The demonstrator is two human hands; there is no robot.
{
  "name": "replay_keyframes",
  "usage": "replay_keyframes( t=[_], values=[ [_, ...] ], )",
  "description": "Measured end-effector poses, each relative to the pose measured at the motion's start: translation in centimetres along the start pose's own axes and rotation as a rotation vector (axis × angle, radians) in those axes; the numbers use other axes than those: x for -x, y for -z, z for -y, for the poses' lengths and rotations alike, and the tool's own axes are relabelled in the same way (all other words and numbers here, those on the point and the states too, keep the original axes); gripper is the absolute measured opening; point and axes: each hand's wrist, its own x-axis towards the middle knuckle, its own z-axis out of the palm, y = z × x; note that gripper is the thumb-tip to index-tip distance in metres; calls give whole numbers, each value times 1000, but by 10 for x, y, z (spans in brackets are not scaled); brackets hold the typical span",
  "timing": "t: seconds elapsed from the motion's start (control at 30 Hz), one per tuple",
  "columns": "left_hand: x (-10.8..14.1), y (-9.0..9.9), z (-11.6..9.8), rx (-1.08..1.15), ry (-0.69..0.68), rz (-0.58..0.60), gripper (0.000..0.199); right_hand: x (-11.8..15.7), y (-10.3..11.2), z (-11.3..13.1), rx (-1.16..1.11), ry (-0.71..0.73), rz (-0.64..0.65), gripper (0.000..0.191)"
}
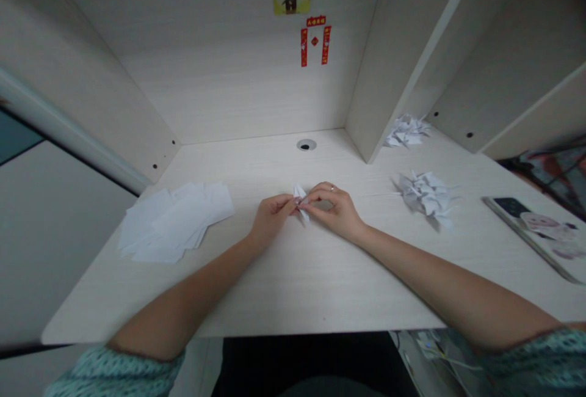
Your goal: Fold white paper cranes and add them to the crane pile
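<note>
At the frame's centre, the left hand and right hand pinch a small folded white paper piece between their fingers, over the pale wood-grain worktop. Flat white paper sheets overlap at middle left; folded white paper shapes cluster at right.

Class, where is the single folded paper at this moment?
In the head view, the folded paper is near the centre, held by the left hand and right hand, between flat sheets at left and folded pieces at right.
</note>
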Motion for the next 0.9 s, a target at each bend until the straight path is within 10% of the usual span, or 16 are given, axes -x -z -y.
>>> replay_keyframes(
  t=[0.27, 0.9],
  values=[
    [1, 0, -2, -86, -23, -26, 29, 0, -3, -3, -124, -252, -55, 18],
    [3, -2, -2, 2, 16, -59, 33, 2, -9, 1, -104, -290, -53, 20]
  ],
)
